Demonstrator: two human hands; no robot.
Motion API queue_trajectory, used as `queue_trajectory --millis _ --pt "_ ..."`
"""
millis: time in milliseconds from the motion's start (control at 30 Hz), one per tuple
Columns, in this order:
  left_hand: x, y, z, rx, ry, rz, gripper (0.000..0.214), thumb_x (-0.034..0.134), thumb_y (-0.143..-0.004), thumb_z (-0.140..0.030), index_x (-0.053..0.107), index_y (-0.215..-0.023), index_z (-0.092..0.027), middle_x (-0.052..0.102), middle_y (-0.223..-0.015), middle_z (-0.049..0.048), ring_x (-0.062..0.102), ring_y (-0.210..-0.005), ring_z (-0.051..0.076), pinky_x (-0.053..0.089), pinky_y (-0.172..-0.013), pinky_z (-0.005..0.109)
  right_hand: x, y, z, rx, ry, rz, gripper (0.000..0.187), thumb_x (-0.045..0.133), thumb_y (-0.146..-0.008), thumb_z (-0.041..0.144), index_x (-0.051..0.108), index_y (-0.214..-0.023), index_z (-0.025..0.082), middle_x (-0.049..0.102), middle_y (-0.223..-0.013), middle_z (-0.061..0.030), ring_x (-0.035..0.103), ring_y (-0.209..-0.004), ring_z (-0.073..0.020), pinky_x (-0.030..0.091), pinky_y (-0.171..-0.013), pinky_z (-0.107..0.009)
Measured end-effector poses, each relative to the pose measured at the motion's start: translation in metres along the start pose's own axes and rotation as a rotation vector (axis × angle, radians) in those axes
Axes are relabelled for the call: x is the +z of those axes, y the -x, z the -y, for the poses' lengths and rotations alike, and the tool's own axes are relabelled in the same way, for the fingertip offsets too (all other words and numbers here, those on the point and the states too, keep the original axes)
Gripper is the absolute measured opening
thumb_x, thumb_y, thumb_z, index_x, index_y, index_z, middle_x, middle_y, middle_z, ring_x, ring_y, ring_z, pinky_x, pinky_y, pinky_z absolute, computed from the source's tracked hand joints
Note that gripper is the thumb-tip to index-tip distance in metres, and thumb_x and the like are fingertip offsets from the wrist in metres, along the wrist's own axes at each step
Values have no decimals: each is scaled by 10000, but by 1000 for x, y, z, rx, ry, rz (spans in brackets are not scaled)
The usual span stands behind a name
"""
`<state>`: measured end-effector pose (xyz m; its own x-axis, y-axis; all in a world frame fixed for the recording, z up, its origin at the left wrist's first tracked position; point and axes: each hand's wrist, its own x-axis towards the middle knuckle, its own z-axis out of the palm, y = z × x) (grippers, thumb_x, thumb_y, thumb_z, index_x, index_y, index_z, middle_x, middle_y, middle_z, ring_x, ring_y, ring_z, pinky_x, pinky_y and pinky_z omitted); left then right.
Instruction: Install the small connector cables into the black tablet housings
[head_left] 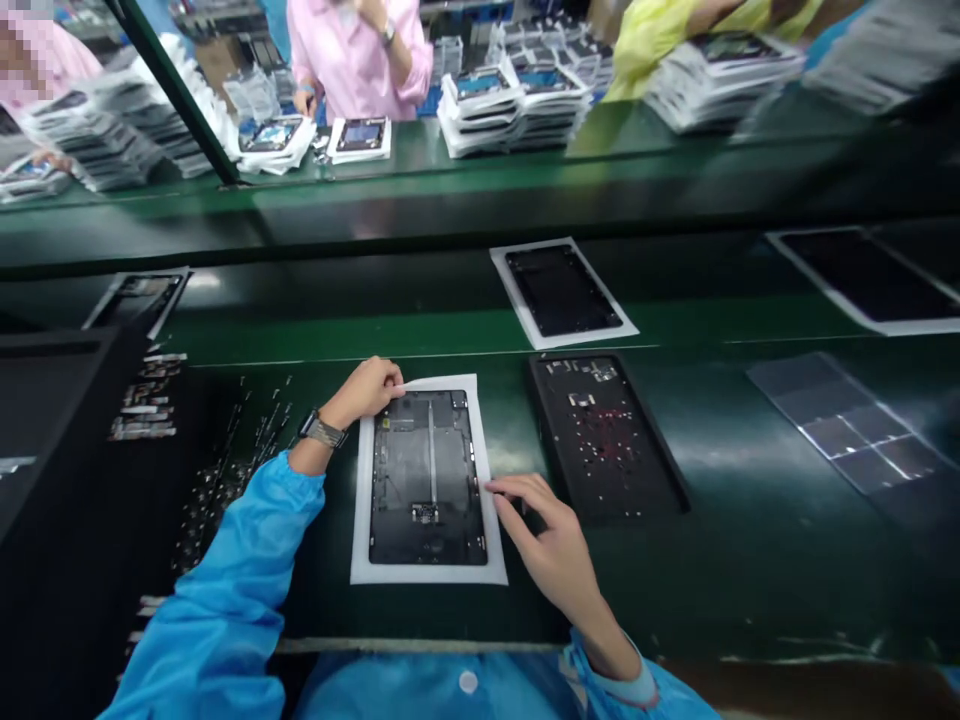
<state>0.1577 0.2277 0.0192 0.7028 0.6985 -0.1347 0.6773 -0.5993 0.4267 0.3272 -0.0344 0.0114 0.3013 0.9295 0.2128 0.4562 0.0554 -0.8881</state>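
Head view: tablet casing (401, 470), long axis running near to far, lay on a white sheet (429, 574). Left hand (367, 388), curled, was at the sheet's far-left corner, pinch unclear; right hand (546, 525), thumb and forefinger parted, at its right edge; casing between them.

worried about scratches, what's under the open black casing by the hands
A white sheet shows around the black casing's edges. The casing covers the sheet's middle, and anything directly beneath the sheet is hidden.

Pink-clad co-worker (356, 68), yellow sleeve (651, 42), white stack (701, 95)
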Motion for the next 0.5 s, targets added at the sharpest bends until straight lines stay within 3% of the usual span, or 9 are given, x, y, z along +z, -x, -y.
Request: queue_trajectory --millis 100,200,333,400,500 --pt "-22 -27 10 29 -64 -8 98 701 -788 -164 690 -691 -169 692 -746 31 613 -783 178 471 -765 271 -6 -2 -8 -29 47 -141 128 577 -930 178 692 -903 227 699 -817 -43 632 -786 -204 509 -697 -324" --pt "-67 -67 23 -25 -167 -102 79 657 -824 -157 706 -767 -132 715 -835 44 612 -866 175 466 -860 272 -3 -4 -12 -61 93 -175 145 554 -933 157 679 -889 217 682 -787 -45 631 -776 -209 510 -714 -335" --pt "-129 -109 31 -141 -311 -228 252 472 -940 -135 673 -800 -76 695 -782 17 623 -943 171 445 -958 314 1 -7 -14 -55 180 -158 185 506 -939 137 668 -886 207 673 -775 -52 626 -761 -220 517 -720 -361" --pt "-148 -118 29 -168 -372 -258 298 425 -944 -117 652 -753 -95 686 -742 30 642 -953 207 463 -951 361 2 -8 -17 -51 231 -170 202 489 -933 121 662 -881 211 674 -766 -50 621 -745 -224 519 -718 -372" --pt "-160 -125 22 -112 -436 -225 271 486 -892 -131 616 -655 -125 673 -670 89 663 -896 276 508 -858 415 1 -9 -22 -40 280 -210 221 480 -919 95 653 -863 220 678 -762 -47 625 -741 -225 514 -689 -360"
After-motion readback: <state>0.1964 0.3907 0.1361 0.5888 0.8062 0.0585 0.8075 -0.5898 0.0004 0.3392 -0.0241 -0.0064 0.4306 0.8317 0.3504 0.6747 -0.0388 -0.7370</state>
